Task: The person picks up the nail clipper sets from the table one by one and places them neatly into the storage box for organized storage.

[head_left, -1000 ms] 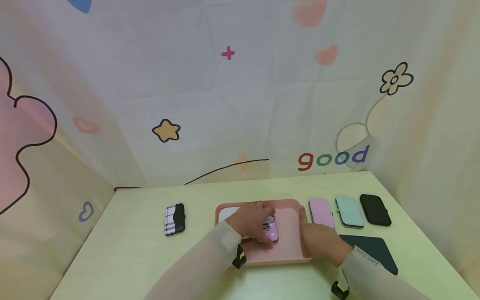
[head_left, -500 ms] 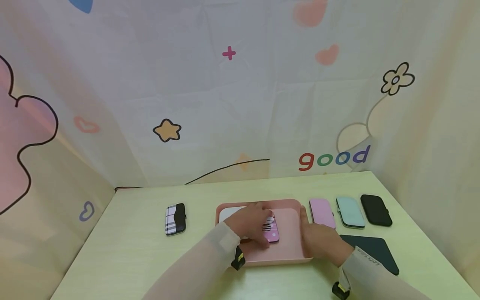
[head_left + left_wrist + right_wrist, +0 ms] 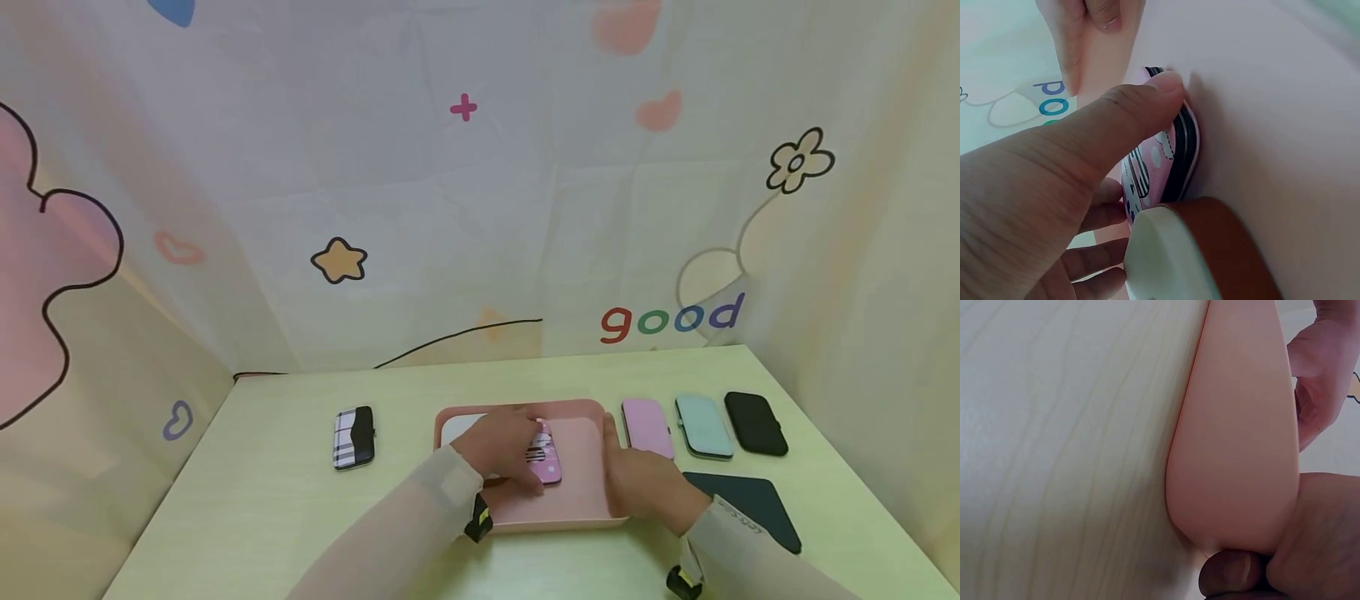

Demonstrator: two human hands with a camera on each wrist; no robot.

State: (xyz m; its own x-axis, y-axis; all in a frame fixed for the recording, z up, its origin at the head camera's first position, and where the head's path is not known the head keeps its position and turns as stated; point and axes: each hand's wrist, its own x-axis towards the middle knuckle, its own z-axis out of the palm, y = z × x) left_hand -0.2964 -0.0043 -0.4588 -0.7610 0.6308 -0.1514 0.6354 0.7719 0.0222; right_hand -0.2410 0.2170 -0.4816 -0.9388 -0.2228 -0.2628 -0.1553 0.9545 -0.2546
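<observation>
My left hand [image 3: 498,446] reaches into the pink tray [image 3: 581,500] and grips a small pink patterned case [image 3: 550,471], thumb on its near edge and fingers behind it. In the left wrist view the case [image 3: 1155,156] shows a black edge band and striped and spotted print. Beside it in the tray lies a white case [image 3: 1154,250] with a brown side, partly hidden by my left hand in the head view. My right hand [image 3: 648,483] holds the tray's right wall; one fingertip [image 3: 1232,572] shows at the tray's corner in the right wrist view.
A plaid case with a black flap [image 3: 354,439] lies left of the tray. To the right are a lilac case [image 3: 647,427], a mint case [image 3: 703,427] and a black case [image 3: 756,423]. A dark flat rectangular pad [image 3: 757,504] lies near my right wrist.
The whole scene shifts slightly right in the head view. My left hand stays on the pink case, its fingers drawn in a little; my right hand stays on the tray wall.
</observation>
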